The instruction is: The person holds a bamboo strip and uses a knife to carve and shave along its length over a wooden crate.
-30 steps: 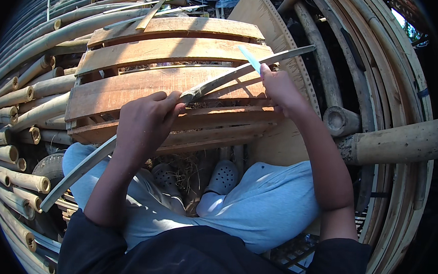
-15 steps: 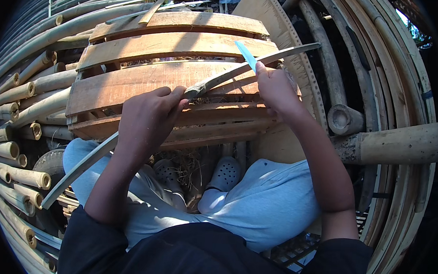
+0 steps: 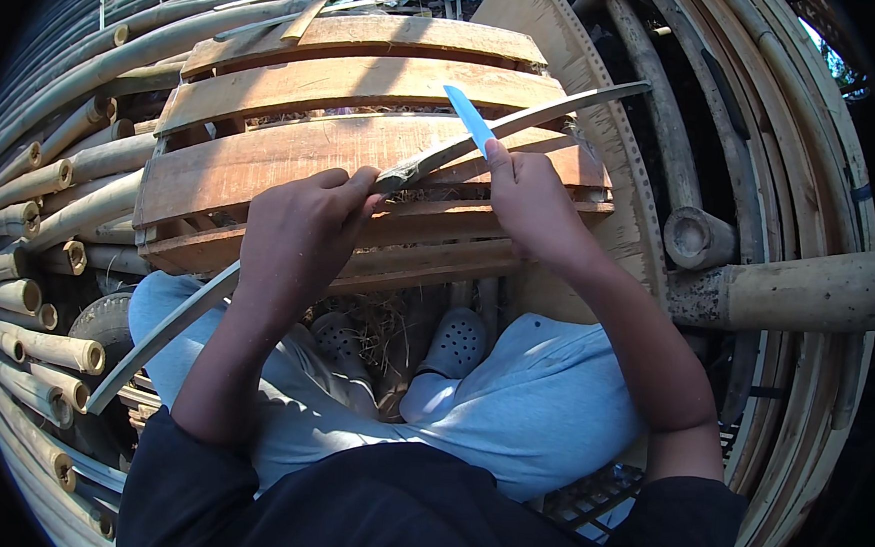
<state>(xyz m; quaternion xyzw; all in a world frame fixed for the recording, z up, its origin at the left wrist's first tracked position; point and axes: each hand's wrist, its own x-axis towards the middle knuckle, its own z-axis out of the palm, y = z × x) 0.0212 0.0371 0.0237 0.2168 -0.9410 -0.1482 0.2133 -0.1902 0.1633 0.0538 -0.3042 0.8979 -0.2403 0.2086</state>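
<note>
A long split bamboo strip [image 3: 558,108] runs slantwise from my left thigh, under my left forearm, up over a slatted wooden crate [image 3: 294,154]. My left hand [image 3: 305,220] is closed round the strip near its middle, beside a rough knobby joint. In my right hand [image 3: 532,201] is a knife [image 3: 468,118] with a light-blue blade pointing up and left. The blade crosses the strip just beyond my thumb; whether its edge bites into the strip I cannot tell. My right fingers hide the knife's handle.
Stacked bamboo poles [image 3: 93,167] fill the left side. To the right stand a plywood sheet [image 3: 606,143], a thick bamboo pole [image 3: 802,289] and long wooden strips [image 3: 813,196]. Thin slivers [image 3: 316,7] lie at the crate's far edge. A tyre [image 3: 104,323] sits by my left knee.
My right hand has drawn back toward me and left along the strip, bringing the knife with it. My left hand stays closed on the strip, nearly in the same spot.
</note>
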